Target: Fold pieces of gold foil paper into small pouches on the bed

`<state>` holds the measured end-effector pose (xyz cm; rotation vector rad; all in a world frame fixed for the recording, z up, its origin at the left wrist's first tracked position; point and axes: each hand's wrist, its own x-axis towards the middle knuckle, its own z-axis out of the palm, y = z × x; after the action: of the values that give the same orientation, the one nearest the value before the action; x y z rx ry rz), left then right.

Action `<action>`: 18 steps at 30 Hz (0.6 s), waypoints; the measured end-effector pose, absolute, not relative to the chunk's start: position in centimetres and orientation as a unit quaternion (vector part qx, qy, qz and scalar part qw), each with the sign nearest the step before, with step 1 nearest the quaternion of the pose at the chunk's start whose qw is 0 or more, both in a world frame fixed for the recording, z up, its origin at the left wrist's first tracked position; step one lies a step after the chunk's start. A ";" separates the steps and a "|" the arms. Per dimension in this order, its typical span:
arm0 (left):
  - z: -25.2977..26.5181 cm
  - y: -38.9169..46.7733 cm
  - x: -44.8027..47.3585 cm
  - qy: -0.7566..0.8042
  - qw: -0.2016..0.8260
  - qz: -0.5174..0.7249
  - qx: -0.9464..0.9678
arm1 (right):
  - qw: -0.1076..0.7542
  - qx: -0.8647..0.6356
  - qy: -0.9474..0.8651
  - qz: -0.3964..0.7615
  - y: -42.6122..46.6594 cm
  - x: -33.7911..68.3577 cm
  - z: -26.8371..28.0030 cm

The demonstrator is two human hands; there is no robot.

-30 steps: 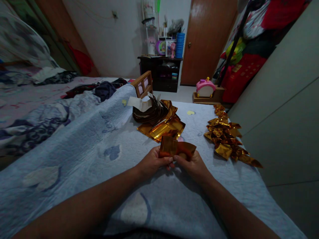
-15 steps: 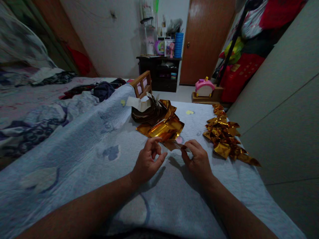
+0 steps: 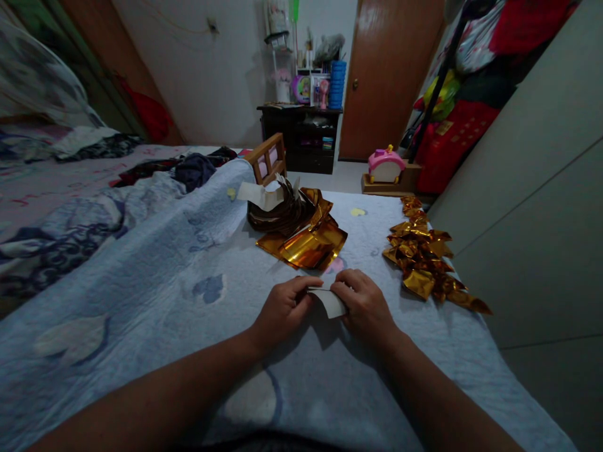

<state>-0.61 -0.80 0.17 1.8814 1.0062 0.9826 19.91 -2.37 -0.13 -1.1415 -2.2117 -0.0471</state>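
Observation:
Between my hands is a small sheet of foil paper [image 3: 330, 304], its pale back facing me and its lower part curving down. My left hand [image 3: 286, 307] pinches the sheet's left edge between thumb and fingers. At the right edge, my right hand [image 3: 363, 306] grips it with the fingers curled over the top. Just beyond the hands lies a loose stack of gold foil sheets [image 3: 315, 243], shiny side up. Behind it, more sheets form a curled dark bundle [image 3: 273, 216] with pale ends. Folded gold foil pieces [image 3: 419, 284] are heaped to the right.
A blue patterned blanket [image 3: 164, 339] covers the surface under my hands. Rumpled clothes [image 3: 195, 171] lie on the left. At the far edge are a small wooden rail [image 3: 267, 157], a dark cabinet [image 3: 299, 141] and a pink toy [image 3: 386, 166]. A pale panel [image 3: 541, 188] borders the right side.
Both hands have come nearer to me and closer together. My left hand, earlier with fingers apart near the sheet, now pinches it. The sheet has turned so its pale side shows.

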 end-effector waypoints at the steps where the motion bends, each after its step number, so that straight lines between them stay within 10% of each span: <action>1: 0.2 -0.7 -0.6 0.390 0.391 0.392 0.736 | 0.321 -0.437 -0.840 -0.014 -2.4 19.9 -0.1; 10: 0.5 -0.2 -0.3 0.399 0.553 0.456 0.572 | 0.386 -0.555 -0.721 0.152 -2.2 20.9 0.0; 18: 0.6 0.1 0.0 0.387 0.654 0.471 0.448 | 0.438 -0.405 -0.513 0.617 -1.7 20.2 -0.1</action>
<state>-0.02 0.12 0.59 1.0170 0.8787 1.0674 20.22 -1.71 -0.11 -1.0077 -1.2753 1.5348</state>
